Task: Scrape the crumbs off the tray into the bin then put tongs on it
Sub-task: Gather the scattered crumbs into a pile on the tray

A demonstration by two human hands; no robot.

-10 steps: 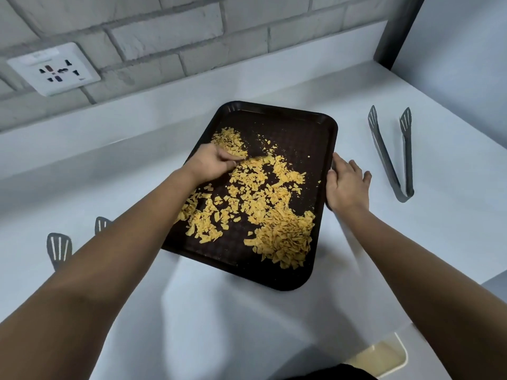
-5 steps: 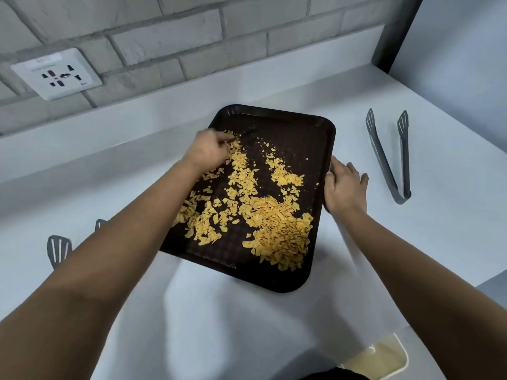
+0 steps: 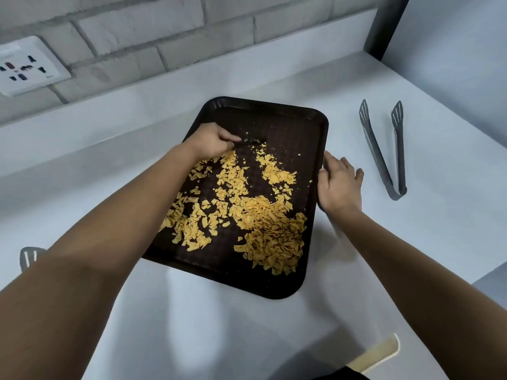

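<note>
A dark brown tray (image 3: 296,124) lies on the white counter, strewn with yellow crumbs (image 3: 263,223) that pile thickest at its near right corner. My left hand (image 3: 211,141) is over the tray's far left part, closed on a small dark scraper (image 3: 251,141) whose blade touches the tray just beyond the crumbs. Against the tray's right rim sits my right hand (image 3: 338,185), thumb over the edge and fingers spread beside it. Grey tongs (image 3: 384,149) lie on the counter to the right of the tray, tips pointing away from me.
A grey slotted spatula (image 3: 27,256) peeks out from behind my left forearm. Below the counter's near edge shows the beige, white-rimmed corner of a bin (image 3: 381,352). A brick wall with a power socket (image 3: 24,67) stands behind; a grey wall closes the right side.
My left hand has slid with the scraper from the middle of the tray toward its far end, leaving a bare strip through the crumbs. My right hand has stayed on the rim.
</note>
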